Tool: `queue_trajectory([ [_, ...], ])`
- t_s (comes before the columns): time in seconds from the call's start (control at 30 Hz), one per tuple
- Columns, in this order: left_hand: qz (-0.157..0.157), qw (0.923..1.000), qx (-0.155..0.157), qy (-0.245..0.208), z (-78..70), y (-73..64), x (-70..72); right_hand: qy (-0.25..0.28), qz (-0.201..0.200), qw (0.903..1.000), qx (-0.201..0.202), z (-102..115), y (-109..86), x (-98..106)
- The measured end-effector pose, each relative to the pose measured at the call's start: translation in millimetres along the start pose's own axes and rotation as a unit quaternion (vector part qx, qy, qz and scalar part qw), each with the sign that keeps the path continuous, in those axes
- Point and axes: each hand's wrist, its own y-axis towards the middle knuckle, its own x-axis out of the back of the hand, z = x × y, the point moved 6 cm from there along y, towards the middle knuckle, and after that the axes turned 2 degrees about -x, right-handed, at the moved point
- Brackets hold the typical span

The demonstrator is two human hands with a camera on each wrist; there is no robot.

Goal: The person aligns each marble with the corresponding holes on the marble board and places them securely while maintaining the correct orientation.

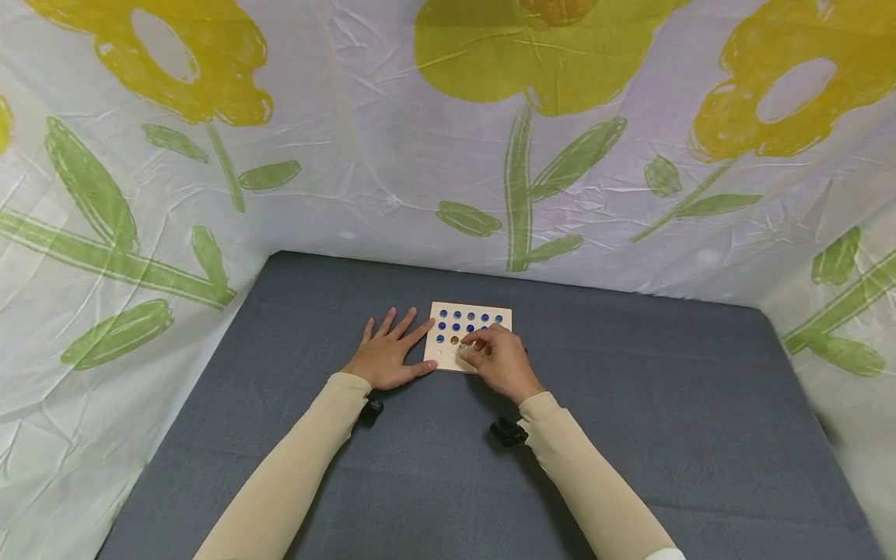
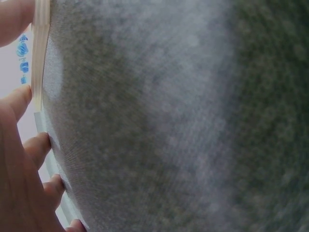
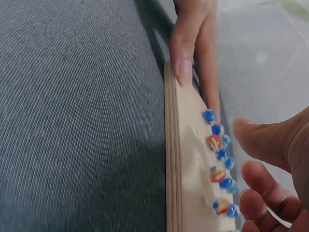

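A pale wooden board lies on the dark cloth. Blue marbles sit in rows on it, with an amber marble in a nearer row. My left hand is spread flat, its thumb and index fingertips at the board's left edge. Over the board's near right part hovers my right hand, thumb and fingers bent toward the marbles and hiding some. A small greenish spot shows by its fingertips. In the right wrist view a gap separates the thumb from the fingers, and orange-swirled marbles stand behind.
Dark grey cloth covers the table around the board. White sheets with yellow flowers hang behind and at both sides. Several shallow holes show along the board's near edge.
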Motion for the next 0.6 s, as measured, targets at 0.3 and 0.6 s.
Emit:
queue_trajectory([
  [0.3,0.001,1.0,0.001,-0.009,1.1,1.0,-1.9,-0.004,0.021,0.9996,-0.02,7,6.7,-16],
  [0.6,0.003,0.9999,-0.004,-0.01,-1.5,-0.7,2.1,-0.023,0.018,0.9995,-0.014,12,10.3,-26],
])
